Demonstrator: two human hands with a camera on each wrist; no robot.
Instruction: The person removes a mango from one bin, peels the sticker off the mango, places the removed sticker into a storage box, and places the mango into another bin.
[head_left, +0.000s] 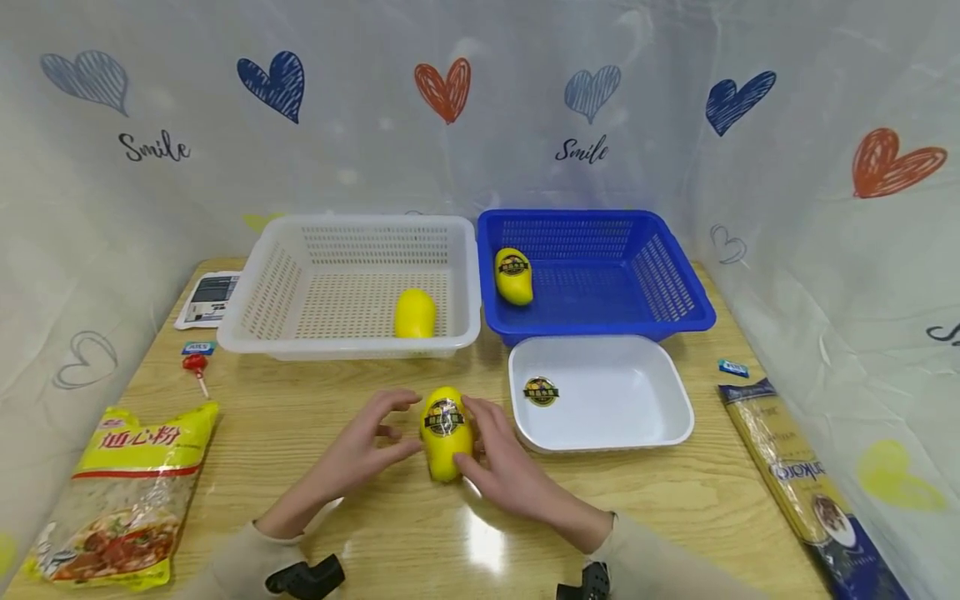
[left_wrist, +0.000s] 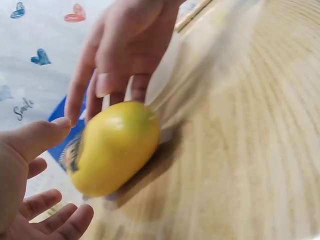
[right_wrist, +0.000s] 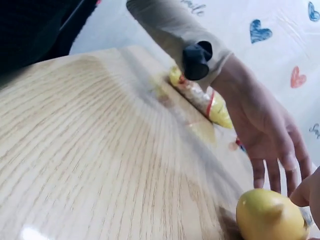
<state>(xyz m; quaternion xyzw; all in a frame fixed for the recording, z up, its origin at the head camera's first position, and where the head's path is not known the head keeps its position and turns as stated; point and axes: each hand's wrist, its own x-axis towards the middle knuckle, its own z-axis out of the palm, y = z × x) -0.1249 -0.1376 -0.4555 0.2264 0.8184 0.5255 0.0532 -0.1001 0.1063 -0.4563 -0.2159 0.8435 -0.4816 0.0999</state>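
A yellow mango (head_left: 444, 450) with a black-and-gold sticker lies on the wooden table between the two hands. On its left is my left hand (head_left: 369, 446), thumb and fingers spread, with a small gap to the fruit. My right hand (head_left: 510, 462) is at the other side; its fingers and thumb reach the mango's right edge without closing round it. In the left wrist view, the right fingers extend behind the mango (left_wrist: 117, 145), and contact there is partly hidden. The right wrist view shows the mango (right_wrist: 270, 217) at the bottom, below the left hand (right_wrist: 265, 120).
A white basket (head_left: 348, 344) holds one mango (head_left: 415, 314). Beside it, a blue basket (head_left: 600, 325) holds another mango (head_left: 513, 277). A white tray (head_left: 615, 408) bears a round sticker (head_left: 541, 391). Packets (head_left: 127, 500) (head_left: 813, 492) and a red lollipop (head_left: 195, 364) lie along the sides.
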